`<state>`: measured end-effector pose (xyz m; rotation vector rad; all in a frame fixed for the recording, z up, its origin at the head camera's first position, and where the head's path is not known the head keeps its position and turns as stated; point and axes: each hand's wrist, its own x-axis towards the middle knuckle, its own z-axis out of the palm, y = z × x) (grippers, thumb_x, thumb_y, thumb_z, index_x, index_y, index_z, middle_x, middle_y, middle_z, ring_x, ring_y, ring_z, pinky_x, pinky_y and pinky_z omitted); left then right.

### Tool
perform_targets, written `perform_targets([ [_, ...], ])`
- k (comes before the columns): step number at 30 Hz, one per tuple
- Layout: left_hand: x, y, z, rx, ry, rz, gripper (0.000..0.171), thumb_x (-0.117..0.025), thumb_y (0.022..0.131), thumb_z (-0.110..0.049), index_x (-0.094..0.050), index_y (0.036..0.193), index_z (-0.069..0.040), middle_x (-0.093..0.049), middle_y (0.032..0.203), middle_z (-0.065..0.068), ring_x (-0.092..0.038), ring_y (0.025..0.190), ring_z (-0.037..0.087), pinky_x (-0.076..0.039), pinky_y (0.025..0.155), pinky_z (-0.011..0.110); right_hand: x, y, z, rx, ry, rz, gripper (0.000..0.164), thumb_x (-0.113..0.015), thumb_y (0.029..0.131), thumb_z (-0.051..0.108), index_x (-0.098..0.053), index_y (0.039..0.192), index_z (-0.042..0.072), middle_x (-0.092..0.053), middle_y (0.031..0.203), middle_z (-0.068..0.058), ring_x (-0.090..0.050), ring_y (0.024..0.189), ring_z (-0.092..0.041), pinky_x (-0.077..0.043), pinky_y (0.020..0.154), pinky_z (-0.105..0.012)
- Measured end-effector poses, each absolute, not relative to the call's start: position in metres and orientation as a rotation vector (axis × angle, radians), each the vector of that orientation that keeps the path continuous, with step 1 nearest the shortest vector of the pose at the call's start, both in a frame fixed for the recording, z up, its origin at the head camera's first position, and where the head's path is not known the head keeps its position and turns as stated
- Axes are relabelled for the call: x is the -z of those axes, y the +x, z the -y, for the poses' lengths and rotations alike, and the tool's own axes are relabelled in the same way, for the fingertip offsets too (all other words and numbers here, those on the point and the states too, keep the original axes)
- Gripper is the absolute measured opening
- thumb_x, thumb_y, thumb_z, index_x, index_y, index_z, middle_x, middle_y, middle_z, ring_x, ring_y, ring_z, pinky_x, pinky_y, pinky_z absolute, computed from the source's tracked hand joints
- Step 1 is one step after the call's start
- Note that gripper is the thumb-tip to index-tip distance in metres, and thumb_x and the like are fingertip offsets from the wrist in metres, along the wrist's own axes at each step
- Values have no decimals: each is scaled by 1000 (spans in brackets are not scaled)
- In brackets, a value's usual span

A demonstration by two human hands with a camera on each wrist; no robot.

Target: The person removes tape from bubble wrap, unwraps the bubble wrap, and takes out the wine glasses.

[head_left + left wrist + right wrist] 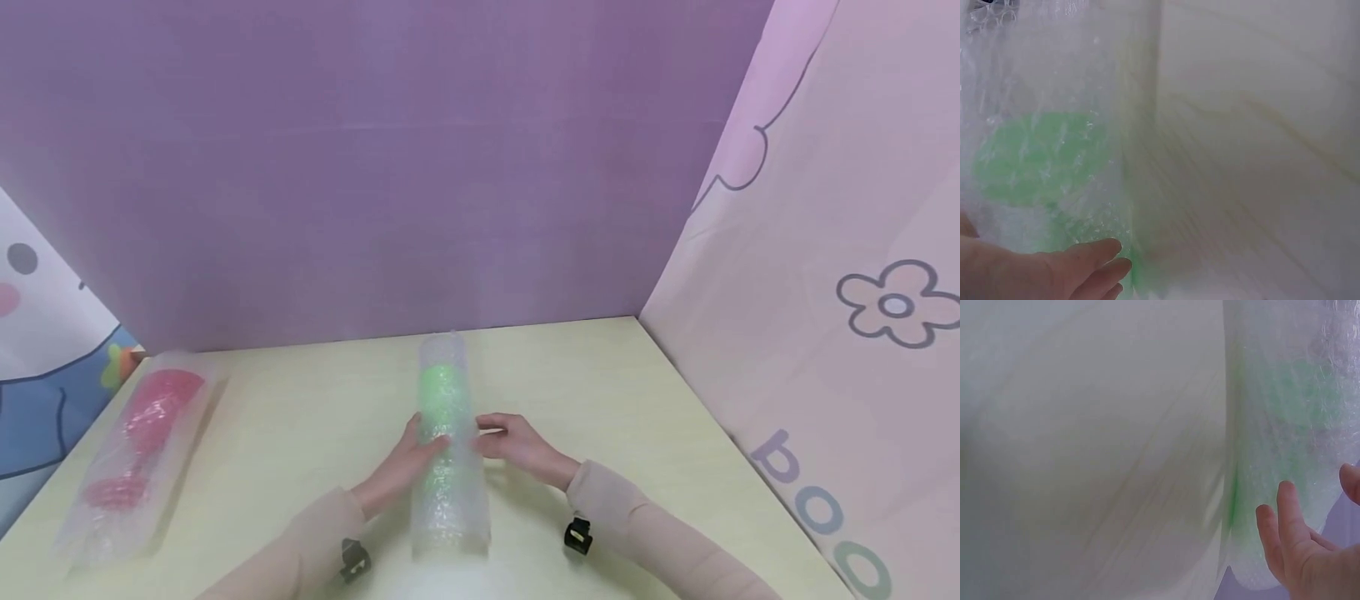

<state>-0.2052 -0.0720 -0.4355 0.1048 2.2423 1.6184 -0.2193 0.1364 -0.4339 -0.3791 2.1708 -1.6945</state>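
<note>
In the middle of the head view, a long bubble-wrapped bundle (450, 508) lies on the table, with a light green object (442, 392) showing inside it. What kind of object that is, the wrap hides. My left hand (401, 467) grips the bundle at its left side, its thumb over the top and fingers along the edge. At the right side my right hand (521, 450) has thumb and fingers spread apart, the fingertips at or just off the wrap. The right wrist view shows those loosely extended fingers (1291, 519) beside the green-tinted wrap (1297, 450).
A second bubble-wrapped bundle (168, 475), with a pink object inside, lies on the left of the pale table (585, 375). A purple backdrop (390, 167) rises behind the table. Printed cloth (810, 250) hangs along the right side, and another printed panel (45, 333) stands at the left.
</note>
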Motion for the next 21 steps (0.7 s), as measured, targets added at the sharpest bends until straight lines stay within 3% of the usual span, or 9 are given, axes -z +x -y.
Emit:
perform_targets([
  [16, 430, -209, 80, -1497, 111, -2322, 93, -49, 88, -50, 5, 146, -2, -1, 152, 23, -4, 138, 42, -8, 109, 62, 430, -216, -136, 1651, -347, -2224, 55, -59, 89, 20, -40, 133, -8, -49, 130, -25, -56, 111, -33, -49, 92, -41],
  [21, 428, -225, 87, -1398, 329, -2473, 86, -51, 90, -45, -2, 147, -3, 3, 154, 17, -2, 140, 38, -8, 111, 59, 430, -217, -138, 1658, -340, -2225, 55, -60, 88, 19, -41, 132, -8, -50, 128, -24, -56, 111, -32, -48, 94, -42],
])
